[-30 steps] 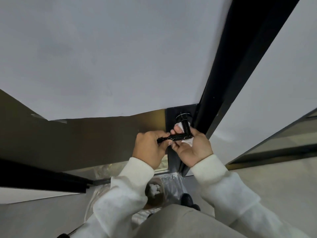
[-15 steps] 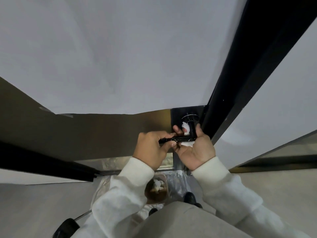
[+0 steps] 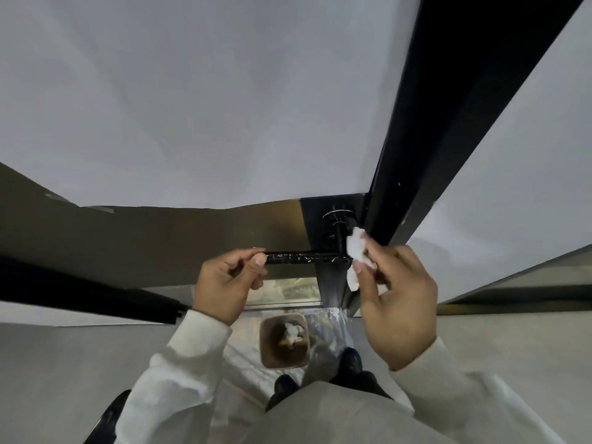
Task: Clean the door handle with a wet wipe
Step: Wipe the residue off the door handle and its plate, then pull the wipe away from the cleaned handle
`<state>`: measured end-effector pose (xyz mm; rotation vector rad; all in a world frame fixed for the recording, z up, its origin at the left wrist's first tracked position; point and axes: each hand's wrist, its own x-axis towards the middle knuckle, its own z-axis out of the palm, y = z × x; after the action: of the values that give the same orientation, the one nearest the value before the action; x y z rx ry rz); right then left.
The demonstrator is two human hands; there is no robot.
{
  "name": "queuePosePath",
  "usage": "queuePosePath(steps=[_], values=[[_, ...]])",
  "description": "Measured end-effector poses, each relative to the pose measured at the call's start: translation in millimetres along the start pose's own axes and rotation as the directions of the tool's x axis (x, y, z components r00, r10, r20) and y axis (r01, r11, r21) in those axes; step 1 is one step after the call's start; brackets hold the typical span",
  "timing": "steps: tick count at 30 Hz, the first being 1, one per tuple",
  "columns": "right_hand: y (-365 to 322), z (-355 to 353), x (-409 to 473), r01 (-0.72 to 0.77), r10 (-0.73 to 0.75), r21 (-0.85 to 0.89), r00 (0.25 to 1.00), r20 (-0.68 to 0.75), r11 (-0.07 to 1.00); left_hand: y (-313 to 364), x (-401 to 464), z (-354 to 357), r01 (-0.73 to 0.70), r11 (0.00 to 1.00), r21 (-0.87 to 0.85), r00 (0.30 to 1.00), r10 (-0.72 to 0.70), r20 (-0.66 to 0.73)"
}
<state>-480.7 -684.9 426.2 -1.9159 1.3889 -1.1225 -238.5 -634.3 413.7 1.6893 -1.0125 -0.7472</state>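
With the left hand (image 3: 229,283) pinching the slim black lever door handle (image 3: 306,258)'s tip, the crumpled white wet wipe (image 3: 357,251) clamped in right-hand fingers (image 3: 381,261) may slip off its rounded neck.

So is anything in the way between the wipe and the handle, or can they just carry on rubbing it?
Nothing visible blocks it. The right hand holds the wet wipe right against the door handle at its bend. The left hand pinches only the handle's free end, leaving the bar between them bare.
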Motion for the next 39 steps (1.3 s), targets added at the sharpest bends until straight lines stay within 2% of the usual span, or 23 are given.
queuePosePath(steps=[1, 4, 6, 8, 10, 14, 16, 18, 19, 22, 23, 24, 26, 27, 30, 33, 39], values=[[-4, 0, 2, 0.084, -0.083, -0.035, 0.996, 0.032, 0.996, 0, 0, 1, 0.012, 1.0, -0.005, 1.0, -0.012, -0.009], [-9, 16, 6, 0.159, -0.134, -0.108, 0.969, 0.207, 0.981, 1, -1, 6, 0.035, 0.999, -0.016, 0.999, -0.036, -0.034], [-8, 30, 1, 0.367, -0.287, -0.287, 0.915, 0.285, 0.885, 1, -3, 9, 0.052, 0.998, -0.018, 0.998, -0.053, -0.035], [-5, 37, -2, 0.49, -0.381, -0.309, 0.855, 0.352, 0.815, 2, -5, 14, 0.06, 0.998, -0.017, 0.997, -0.06, -0.044], [-12, 44, 8, 0.563, -0.419, -0.32, 0.806, 0.418, 0.762, 2, -8, 18, 0.066, 0.998, -0.01, 0.997, -0.067, -0.044], [-41, 61, 37, 0.636, -0.353, -0.234, 0.655, 0.668, 0.736, -2, -8, 17, 0.06, 0.997, -0.055, 0.997, -0.062, -0.051], [-40, 57, 42, 0.664, -0.393, -0.182, 0.617, 0.682, 0.726, -4, -9, 16, 0.066, 0.993, -0.1, 0.996, -0.071, -0.045], [-23, 40, 43, 0.695, -0.486, -0.131, 0.612, 0.624, 0.707, -6, -11, 17, 0.076, 0.989, -0.13, 0.995, -0.084, -0.058], [-9, 32, 43, 0.717, -0.524, -0.13, 0.609, 0.596, 0.685, -7, -10, 19, 0.085, 0.986, -0.143, 0.993, -0.095, -0.067], [13, 8, 44, 0.816, -0.635, -0.151, 0.537, 0.555, 0.558, -8, -9, 21, 0.103, 0.978, -0.184, 0.989, -0.12, -0.084], [15, 6, 44, 0.816, -0.647, -0.144, 0.539, 0.539, 0.56, -9, -9, 21, 0.104, 0.976, -0.193, 0.989, -0.122, -0.082], [16, 5, 42, 0.777, -0.631, -0.127, 0.584, 0.511, 0.616, -9, -9, 21, 0.102, 0.975, -0.196, 0.99, -0.119, -0.08], [18, 3, 35, 0.592, -0.5, -0.098, 0.748, 0.437, 0.8, -9, -11, 22, 0.094, 0.974, -0.206, 0.991, -0.111, -0.071], [19, 2, 30, 0.546, -0.461, -0.114, 0.788, 0.408, 0.83, -9, -12, 22, 0.09, 0.973, -0.21, 0.992, -0.108, -0.072], [32, -6, 23, 0.483, -0.393, -0.152, 0.827, 0.401, 0.862, -8, -13, 25, 0.091, 0.973, -0.213, 0.989, -0.112, -0.091], [42, -7, 24, 0.564, -0.481, -0.211, 0.808, 0.34, 0.799, -8, -14, 27, 0.092, 0.968, -0.233, 0.985, -0.122, -0.119], [38, -7, 17, 0.521, -0.499, -0.088, 0.846, 0.188, 0.849, -7, -16, 27, 0.076, 0.971, -0.227, 0.985, -0.109, -0.137]])
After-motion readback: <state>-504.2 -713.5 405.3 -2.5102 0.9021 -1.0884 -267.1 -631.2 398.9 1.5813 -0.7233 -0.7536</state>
